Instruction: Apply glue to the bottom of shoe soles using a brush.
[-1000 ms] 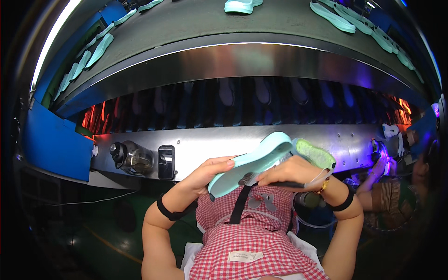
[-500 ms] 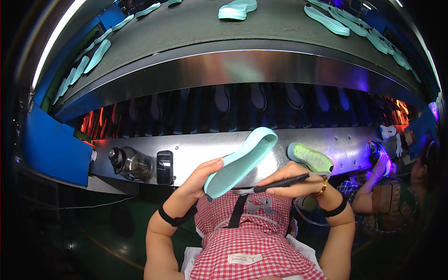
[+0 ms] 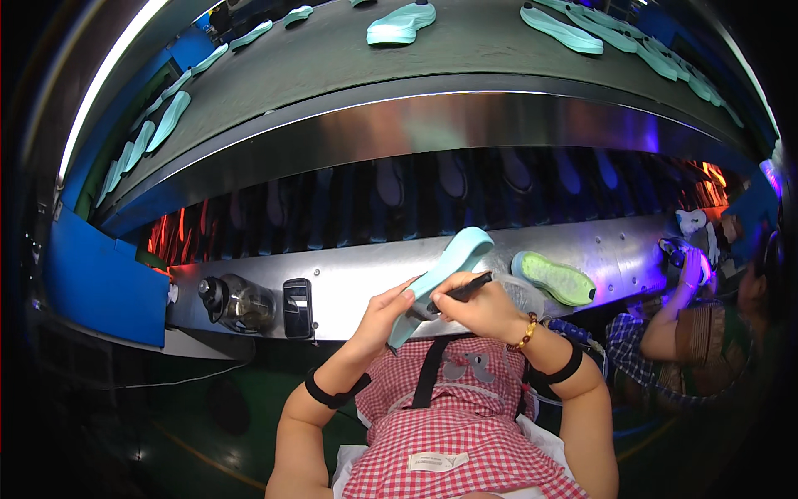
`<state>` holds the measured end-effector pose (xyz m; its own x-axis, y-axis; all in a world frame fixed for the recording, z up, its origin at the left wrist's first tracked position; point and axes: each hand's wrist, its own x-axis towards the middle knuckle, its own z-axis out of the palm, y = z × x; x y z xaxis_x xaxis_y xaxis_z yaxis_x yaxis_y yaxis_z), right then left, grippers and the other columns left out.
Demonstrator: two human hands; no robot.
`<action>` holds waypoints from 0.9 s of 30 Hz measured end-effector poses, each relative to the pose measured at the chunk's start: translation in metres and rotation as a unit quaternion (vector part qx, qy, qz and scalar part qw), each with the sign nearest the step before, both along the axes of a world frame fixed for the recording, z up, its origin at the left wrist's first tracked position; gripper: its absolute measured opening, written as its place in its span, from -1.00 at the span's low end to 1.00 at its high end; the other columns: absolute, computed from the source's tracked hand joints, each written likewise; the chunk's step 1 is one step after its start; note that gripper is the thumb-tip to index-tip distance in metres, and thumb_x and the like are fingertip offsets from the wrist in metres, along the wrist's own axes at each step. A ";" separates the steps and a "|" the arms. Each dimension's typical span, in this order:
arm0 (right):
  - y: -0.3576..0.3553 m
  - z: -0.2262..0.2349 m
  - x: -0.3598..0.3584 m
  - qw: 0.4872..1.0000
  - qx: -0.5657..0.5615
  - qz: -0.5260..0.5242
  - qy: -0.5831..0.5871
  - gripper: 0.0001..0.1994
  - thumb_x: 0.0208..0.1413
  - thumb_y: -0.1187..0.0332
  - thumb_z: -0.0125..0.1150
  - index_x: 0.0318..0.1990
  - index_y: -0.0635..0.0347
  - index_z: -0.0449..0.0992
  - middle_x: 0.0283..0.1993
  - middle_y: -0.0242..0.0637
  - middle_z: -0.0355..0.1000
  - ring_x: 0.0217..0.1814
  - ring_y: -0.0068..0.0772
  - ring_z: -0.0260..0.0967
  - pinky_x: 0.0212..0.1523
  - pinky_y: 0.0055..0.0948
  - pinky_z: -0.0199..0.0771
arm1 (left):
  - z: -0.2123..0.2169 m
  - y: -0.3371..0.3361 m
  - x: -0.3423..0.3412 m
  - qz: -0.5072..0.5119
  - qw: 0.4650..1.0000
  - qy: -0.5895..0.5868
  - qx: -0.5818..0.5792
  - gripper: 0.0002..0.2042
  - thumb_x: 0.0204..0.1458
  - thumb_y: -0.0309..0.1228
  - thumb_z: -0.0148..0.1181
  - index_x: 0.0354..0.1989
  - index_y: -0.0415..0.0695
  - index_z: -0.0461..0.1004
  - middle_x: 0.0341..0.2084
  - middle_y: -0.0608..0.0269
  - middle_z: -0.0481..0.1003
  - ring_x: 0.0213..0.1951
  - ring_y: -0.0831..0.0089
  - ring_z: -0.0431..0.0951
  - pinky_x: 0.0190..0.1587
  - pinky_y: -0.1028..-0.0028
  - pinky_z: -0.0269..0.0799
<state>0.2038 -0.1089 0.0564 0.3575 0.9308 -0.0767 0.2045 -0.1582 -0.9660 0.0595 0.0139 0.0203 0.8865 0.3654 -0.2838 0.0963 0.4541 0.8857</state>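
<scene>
My left hand [image 3: 379, 319] is closed on the edge of a pale teal shoe sole [image 3: 460, 252], held tilted above the near edge of the metal ledge. Its narrow side and rim face up now. My right hand [image 3: 486, 313] pinches a black-handled brush [image 3: 474, 286] against the sole's near part; the handle points up to the right, and the fingers hide most of the brush head. On the ledge to the right lies a lime-green shoe sole [image 3: 559, 280] with a teal end.
A dark-lidded clear bottle [image 3: 241, 304] and a black phone [image 3: 298, 308] stand on the left of the metal ledge [image 3: 353, 279]. Beyond, a conveyor belt [image 3: 307, 62] carries several teal soles. At the right a co-worker's hand [image 3: 694, 270] works under purple light.
My right hand has moved up and left onto the sole with the brush. The left hand has turned the sole, so less of its inner face shows. Belt soles have shifted slightly left in view.
</scene>
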 end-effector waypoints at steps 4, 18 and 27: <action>-0.006 -0.009 0.014 0.988 0.105 -0.107 -0.048 -0.87 -0.03 0.44 0.12 -0.37 0.33 0.48 -0.48 -0.28 0.46 -0.49 -0.57 0.42 -0.43 -0.63 0.42 | 0.012 0.002 -0.005 0.018 0.999 -0.004 -0.026 -0.55 0.08 -0.31 -0.08 0.10 -0.31 0.17 -0.07 0.12 0.35 -0.08 0.45 0.39 -0.04 0.51 0.29; -0.013 -0.033 0.022 0.977 0.185 -0.087 -0.064 -0.83 -0.09 0.48 0.18 -0.29 0.27 0.53 -0.36 -0.21 0.49 -0.35 -0.50 0.43 -0.30 -0.61 0.39 | -0.009 0.001 0.007 0.055 0.950 -0.103 -0.290 -0.47 0.08 -0.14 -0.26 0.11 -0.30 0.09 -0.02 -0.13 0.27 -0.06 0.02 0.38 -0.08 0.00 0.34; 0.020 -0.062 0.025 0.914 0.168 -0.206 -0.306 -0.77 -0.14 0.47 0.22 -0.24 0.27 0.50 -0.31 -0.11 0.45 -0.34 -0.27 0.39 -0.27 -0.46 0.36 | -0.014 -0.014 0.014 0.098 0.943 -0.094 -0.303 -0.53 0.11 -0.19 -0.23 0.09 -0.29 0.12 -0.02 -0.05 0.29 -0.05 0.13 0.39 -0.04 0.08 0.34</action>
